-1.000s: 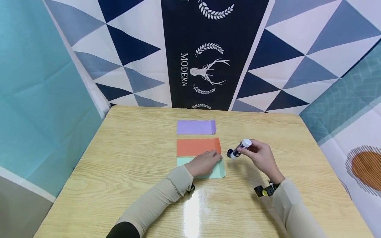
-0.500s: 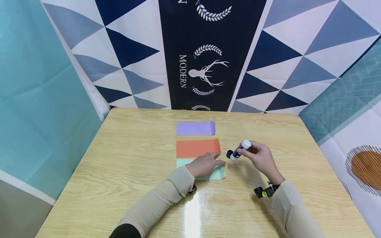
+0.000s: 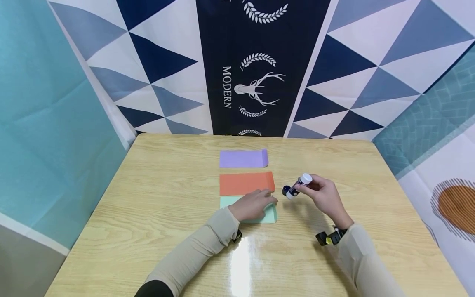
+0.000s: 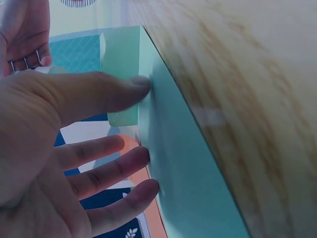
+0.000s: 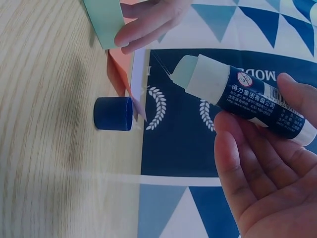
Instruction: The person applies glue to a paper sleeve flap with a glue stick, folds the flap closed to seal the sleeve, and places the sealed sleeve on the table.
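My left hand (image 3: 254, 205) lies over a mint green paper envelope (image 3: 228, 201) on the table. In the left wrist view its thumb presses near the fold of the raised end flap (image 4: 121, 64), while the other fingertips touch the long edge. My right hand (image 3: 327, 198) grips an uncapped glue stick (image 5: 250, 94) between thumb and fingers. The stick is tilted above the table, and a thin strand of glue trails from its pale tip (image 5: 184, 72). Its dark blue cap (image 5: 113, 113) stands on the wood just below.
Beyond the green envelope lie an orange envelope (image 3: 243, 184) and a purple envelope (image 3: 241, 159), each with its flap at the right end. They rest on a wooden table (image 3: 167, 181). A patterned cloth (image 3: 170, 57) hangs behind its far edge.
The left thumb and fingers have shifted at the green envelope's right end, and its flap now stands up more. The right hand stays in place with the glue stick.
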A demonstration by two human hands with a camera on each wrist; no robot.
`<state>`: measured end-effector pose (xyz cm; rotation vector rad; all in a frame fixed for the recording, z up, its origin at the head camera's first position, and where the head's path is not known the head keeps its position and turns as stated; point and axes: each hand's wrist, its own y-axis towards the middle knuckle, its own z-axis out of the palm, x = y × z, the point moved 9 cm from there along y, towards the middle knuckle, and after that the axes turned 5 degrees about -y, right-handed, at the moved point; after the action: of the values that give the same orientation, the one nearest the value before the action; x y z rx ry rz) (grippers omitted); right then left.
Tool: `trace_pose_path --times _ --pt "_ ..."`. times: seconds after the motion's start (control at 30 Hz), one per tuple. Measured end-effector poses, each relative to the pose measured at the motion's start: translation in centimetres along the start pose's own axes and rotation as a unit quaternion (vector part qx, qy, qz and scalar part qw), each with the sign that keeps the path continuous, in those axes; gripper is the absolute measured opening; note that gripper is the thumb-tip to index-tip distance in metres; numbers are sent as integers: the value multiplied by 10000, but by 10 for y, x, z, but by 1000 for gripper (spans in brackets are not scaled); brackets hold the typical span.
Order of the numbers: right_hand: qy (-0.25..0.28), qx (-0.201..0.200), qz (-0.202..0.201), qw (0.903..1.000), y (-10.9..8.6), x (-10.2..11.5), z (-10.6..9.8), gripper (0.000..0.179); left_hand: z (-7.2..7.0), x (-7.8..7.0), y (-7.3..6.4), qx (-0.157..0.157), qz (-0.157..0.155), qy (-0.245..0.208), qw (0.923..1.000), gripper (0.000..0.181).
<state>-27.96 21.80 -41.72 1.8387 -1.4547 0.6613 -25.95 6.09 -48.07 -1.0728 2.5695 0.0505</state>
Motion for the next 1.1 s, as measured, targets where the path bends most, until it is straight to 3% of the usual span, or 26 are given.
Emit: trace_pose_path --times 0.4,0.73,1.1 --pt "-66 -47 4 10000 -1 -4 -3 25 0 1 -1 -157 102 -54 9998 57" --pt "-63 11 62 10000 -1 -3 -3 26 0 2 -2 -209 3 -190 9996 49" --pt "-51 5 182 9998 0 1 -4 27 3 -1 1 -21 -183 515 9985 33"
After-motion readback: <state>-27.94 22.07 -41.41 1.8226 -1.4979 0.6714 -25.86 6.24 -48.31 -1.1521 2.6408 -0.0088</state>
